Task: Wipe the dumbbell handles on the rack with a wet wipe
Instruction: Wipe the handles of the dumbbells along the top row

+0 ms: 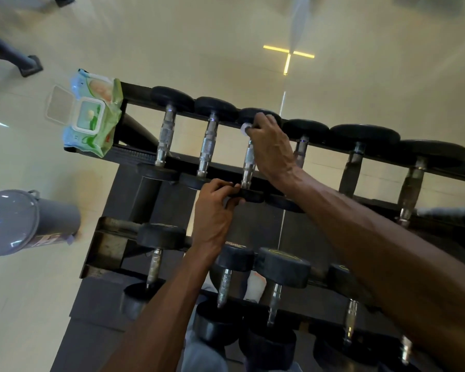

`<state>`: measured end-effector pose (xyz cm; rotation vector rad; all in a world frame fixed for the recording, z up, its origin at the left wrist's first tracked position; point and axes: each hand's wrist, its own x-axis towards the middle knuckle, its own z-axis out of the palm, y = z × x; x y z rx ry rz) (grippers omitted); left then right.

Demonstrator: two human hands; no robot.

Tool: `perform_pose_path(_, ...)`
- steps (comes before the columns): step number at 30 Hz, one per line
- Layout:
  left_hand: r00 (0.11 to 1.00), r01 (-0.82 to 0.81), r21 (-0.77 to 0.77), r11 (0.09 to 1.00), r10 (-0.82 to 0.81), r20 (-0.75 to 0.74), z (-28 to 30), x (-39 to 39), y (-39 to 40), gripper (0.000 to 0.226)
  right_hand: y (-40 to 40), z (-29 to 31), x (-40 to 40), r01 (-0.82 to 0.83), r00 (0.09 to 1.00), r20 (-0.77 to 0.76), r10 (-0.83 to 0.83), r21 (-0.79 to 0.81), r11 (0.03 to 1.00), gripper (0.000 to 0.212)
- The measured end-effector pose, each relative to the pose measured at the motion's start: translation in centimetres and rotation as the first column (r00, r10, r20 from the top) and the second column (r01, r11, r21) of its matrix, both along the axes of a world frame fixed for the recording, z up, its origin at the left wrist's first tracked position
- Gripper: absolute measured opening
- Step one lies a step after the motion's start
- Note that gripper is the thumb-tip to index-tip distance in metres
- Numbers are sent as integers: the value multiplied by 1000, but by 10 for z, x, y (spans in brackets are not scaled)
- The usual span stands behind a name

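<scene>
A black two-tier rack (pixel 124 157) carries rows of dumbbells with black heads and knurled chrome handles. My right hand (pixel 270 146) grips a white wet wipe (pixel 244 128) around the far end of the third dumbbell's handle (pixel 249 163) on the top tier. My left hand (pixel 216 210) holds the near black head (pixel 250 196) of that same dumbbell, fingers curled over its edge. Two more handles (pixel 166 135) (pixel 208 146) stand to the left, others to the right.
A green and blue pack of wet wipes (pixel 91 116) with its lid flipped open lies on the rack's left end. A grey lidded bin (pixel 19 221) stands on the tiled floor at left. The lower tier (pixel 105 245) holds several larger dumbbells.
</scene>
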<state>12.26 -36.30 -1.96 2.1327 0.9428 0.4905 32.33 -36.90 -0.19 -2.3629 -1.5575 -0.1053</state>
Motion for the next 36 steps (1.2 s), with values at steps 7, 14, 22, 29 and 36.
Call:
perform_pose_path(7,1000,11,0,1000,-11,-1,4,1,0,16,4,-6,-29,570,769,-530,-357,315,759,11)
perform_pose_path(14,1000,11,-7,1000,-11,3,1,-1,0,18,15,3,-30,935,108,-944,-312,-10,355,9)
perform_pose_path(22,1000,1,-20,1000,0,14,1,-1,1,20,3,2,-28,876,174,-918,-356,-21,482,13)
perform_pose_path(29,1000,15,-11,1000,-15,-2,-3,-1,3,21,-2,-4,-24,637,699,-583,-414,246,730,6)
perform_pose_path(36,1000,20,-3,1000,-20,-1,-3,0,2,19,-27,-6,-15,150,963,-242,-117,122,981,16)
